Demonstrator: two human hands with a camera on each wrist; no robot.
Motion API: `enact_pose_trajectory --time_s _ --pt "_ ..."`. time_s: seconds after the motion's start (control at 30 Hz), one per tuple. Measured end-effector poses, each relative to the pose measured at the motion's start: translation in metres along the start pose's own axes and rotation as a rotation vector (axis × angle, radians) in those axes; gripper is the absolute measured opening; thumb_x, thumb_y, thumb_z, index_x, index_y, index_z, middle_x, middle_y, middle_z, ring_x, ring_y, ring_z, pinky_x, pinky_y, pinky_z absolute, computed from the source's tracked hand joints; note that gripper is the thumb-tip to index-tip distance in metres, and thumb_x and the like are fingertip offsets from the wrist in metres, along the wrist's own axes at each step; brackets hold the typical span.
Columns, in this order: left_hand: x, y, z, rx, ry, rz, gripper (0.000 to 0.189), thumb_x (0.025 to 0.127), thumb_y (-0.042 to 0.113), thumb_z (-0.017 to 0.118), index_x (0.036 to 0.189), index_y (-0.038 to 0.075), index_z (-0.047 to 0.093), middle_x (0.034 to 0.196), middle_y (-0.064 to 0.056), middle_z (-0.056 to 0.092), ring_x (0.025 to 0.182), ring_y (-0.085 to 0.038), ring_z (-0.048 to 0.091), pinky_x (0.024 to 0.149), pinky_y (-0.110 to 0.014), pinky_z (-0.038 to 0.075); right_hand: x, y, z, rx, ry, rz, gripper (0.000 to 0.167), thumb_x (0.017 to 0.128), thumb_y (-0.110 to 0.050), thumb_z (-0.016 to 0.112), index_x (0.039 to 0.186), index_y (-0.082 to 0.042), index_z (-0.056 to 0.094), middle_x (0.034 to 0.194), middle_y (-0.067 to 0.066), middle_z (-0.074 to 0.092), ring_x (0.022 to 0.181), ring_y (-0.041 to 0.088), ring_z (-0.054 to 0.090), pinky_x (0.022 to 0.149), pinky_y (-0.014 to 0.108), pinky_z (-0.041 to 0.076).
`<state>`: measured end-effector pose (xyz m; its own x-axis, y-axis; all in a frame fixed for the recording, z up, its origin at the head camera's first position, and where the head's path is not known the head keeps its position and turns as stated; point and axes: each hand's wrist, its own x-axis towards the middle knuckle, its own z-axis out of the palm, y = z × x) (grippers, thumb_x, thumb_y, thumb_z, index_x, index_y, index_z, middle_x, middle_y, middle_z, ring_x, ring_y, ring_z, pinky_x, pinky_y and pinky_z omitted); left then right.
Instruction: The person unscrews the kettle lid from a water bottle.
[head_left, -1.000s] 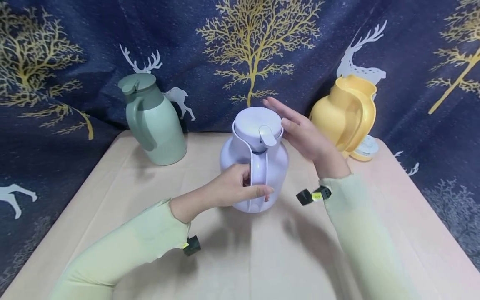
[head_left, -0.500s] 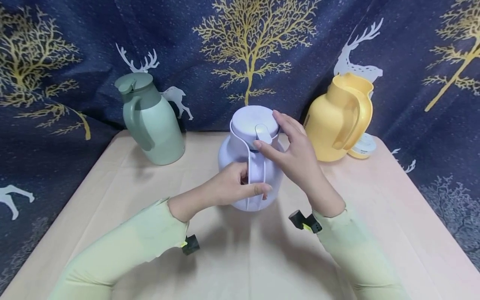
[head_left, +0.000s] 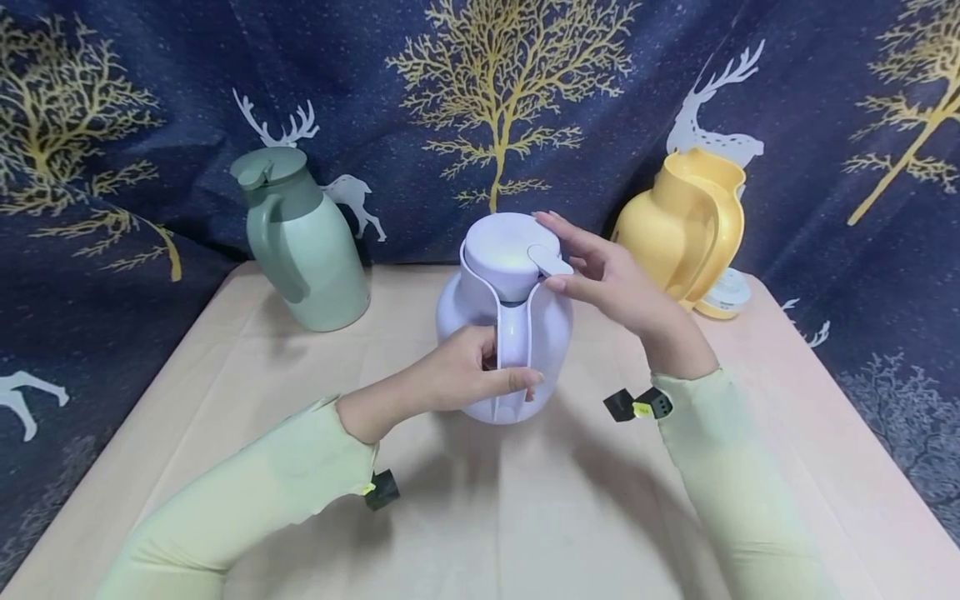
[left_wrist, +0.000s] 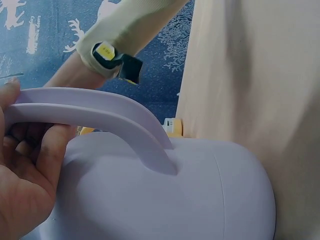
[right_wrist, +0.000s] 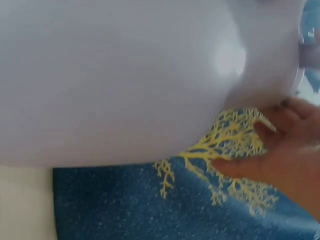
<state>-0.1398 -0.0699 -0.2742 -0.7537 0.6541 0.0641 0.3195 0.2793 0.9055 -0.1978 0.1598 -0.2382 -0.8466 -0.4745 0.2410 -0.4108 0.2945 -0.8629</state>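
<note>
A lavender thermos jug (head_left: 553, 333) stands upright mid-table in the head view, its handle (head_left: 514, 333) facing me. My left hand (head_left: 461, 371) grips that handle, thumb across its front; the left wrist view shows the fingers (left_wrist: 50, 152) curled beneath it. On top sits a round lid (head_left: 506, 237) with a small lever tab (head_left: 551, 261) that points to the right. My right hand (head_left: 626, 279) holds the lid's right side, fingertips at the far rim and thumb just under the tab. The jug's body (right_wrist: 115, 80) fills much of the right wrist view.
A green thermos jug (head_left: 318, 250) with its lid on stands at the back left. At the back right is a yellow jug (head_left: 645, 233) with an uncovered mouth, and a yellow-and-white lid (head_left: 726, 293) lies beside it. A dark patterned cloth (head_left: 360, 50) hangs behind the table.
My right hand came from beside the lid onto its rim. The lid has turned counterclockwise, its tab swinging to the right. My left hand keeps its hold on the handle.
</note>
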Motion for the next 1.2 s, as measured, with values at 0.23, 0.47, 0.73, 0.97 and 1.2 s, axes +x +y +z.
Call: enact_pose_trajectory --time_s 0.23,0.47,0.73,0.97,1.2 --pt "-0.001 0.000 0.001 -0.006 0.005 -0.004 0.012 0.096 0.011 0.069 0.102 0.000 0.070 0.088 -0.014 0.077 0.079 -0.001 0.068 0.083 -0.028 0.057 0.008 0.003 -0.011 0.057 -0.107 -0.046 0.069 0.095 0.002 0.055 0.159 -0.006 0.033 0.168 0.010 0.033 0.146 0.019 0.044 0.115 0.018 0.039" --pt "0.000 0.001 0.002 0.004 0.000 0.006 0.011 0.096 0.011 0.069 0.102 0.001 0.070 0.087 -0.013 0.077 0.079 -0.002 0.067 0.083 -0.027 0.056 0.009 0.009 -0.010 0.185 -0.141 -0.057 0.070 0.097 -0.002 0.049 0.162 -0.008 0.024 0.172 0.010 0.023 0.157 0.020 0.027 0.117 0.012 0.031" --pt "0.000 0.001 0.003 -0.006 -0.006 0.019 0.010 0.096 0.010 0.068 0.101 0.000 0.070 0.086 -0.014 0.076 0.078 -0.002 0.067 0.082 -0.028 0.056 0.000 0.001 -0.002 0.097 -0.043 -0.037 0.088 0.098 -0.045 0.065 0.164 -0.010 0.019 0.172 0.009 0.022 0.159 0.025 0.021 0.129 0.051 0.019" --pt "0.000 0.001 0.003 -0.012 -0.005 0.022 0.012 0.097 0.009 0.068 0.102 -0.001 0.069 0.087 -0.015 0.076 0.078 -0.003 0.068 0.082 -0.029 0.057 -0.009 -0.033 0.020 -0.287 0.209 0.196 0.091 0.088 -0.044 0.080 0.161 -0.020 0.033 0.163 0.005 0.044 0.135 0.028 0.055 0.117 0.047 0.042" --pt "0.001 0.001 0.001 0.009 -0.004 0.020 0.013 0.097 0.010 0.067 0.104 0.000 0.069 0.089 -0.015 0.077 0.080 -0.002 0.068 0.084 -0.028 0.057 -0.001 -0.038 0.035 -0.366 0.308 0.173 0.086 0.083 -0.032 0.086 0.155 -0.009 0.045 0.156 0.019 0.050 0.145 0.036 0.048 0.119 0.052 0.039"
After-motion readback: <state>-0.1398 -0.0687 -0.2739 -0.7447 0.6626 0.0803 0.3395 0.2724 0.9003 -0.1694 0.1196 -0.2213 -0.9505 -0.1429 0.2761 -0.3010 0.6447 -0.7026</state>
